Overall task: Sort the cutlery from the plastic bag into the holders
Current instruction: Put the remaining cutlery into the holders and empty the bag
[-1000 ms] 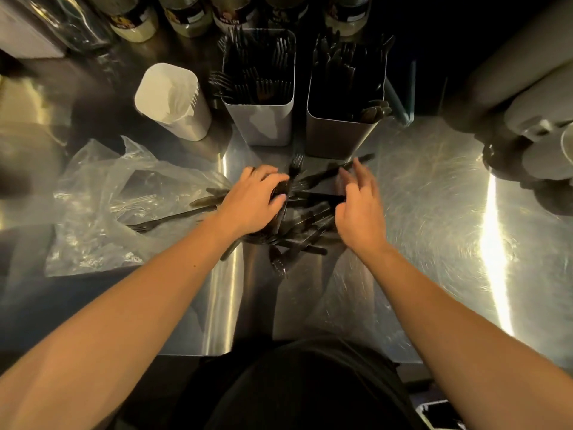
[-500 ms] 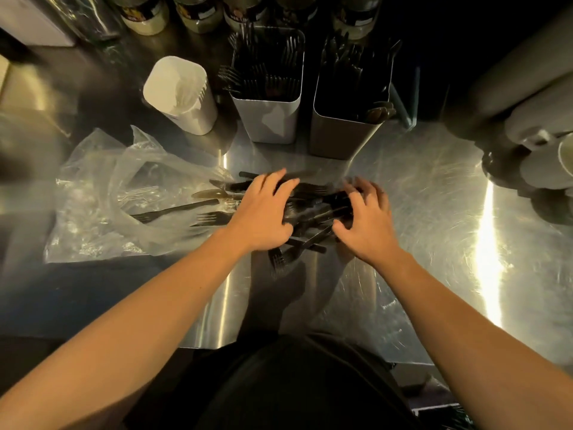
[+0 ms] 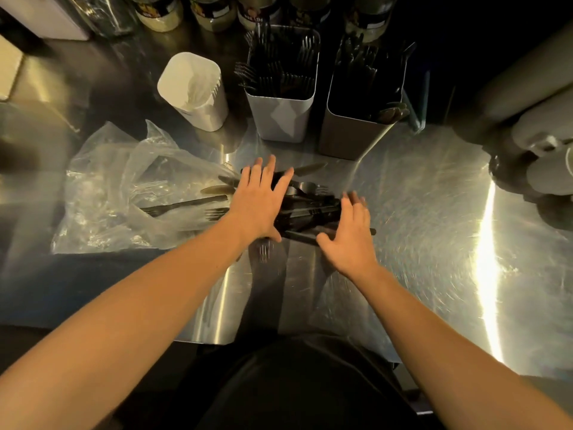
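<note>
here the left hand (image 3: 259,201) lies flat with its fingers spread on a dark heap of cutlery (image 3: 310,209) on the steel counter (image 3: 434,212), gripping nothing. the right hand (image 3: 350,240) rests open on the heap's near right side, fingers straight though a little blurred. just left, a clear plastic bag (image 3: 124,187) has a fork (image 3: 186,204) lying on it. behind stand a white holder (image 3: 195,91), a holder of forks (image 3: 280,88) and a grey holder (image 3: 356,97).
</note>
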A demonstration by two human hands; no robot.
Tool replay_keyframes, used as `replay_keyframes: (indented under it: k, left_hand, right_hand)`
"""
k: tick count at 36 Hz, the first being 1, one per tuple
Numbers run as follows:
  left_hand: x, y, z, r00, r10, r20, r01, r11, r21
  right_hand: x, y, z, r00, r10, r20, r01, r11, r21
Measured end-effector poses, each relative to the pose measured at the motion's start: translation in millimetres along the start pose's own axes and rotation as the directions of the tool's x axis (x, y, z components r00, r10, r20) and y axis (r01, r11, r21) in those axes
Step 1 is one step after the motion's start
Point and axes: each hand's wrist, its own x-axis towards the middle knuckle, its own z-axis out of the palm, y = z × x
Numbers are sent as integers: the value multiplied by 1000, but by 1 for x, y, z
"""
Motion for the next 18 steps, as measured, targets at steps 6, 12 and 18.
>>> replay_keyframes:
  k: [6,12,18]
  left_hand:
    - [13,-3,-12,992,114,44,-116,993,23]
    - [16,7,-7,990,139,-15,-139,990,39]
    - [29,7,-8,996,85,-25,-87,989,-120]
  right_hand:
    - [0,3,-3,999,-25,20,21,983,181]
    - [-1,11,-3,980,144,-135,-129,985,115]
    - [-8,10,12,978,152,-146,-126,976,175]
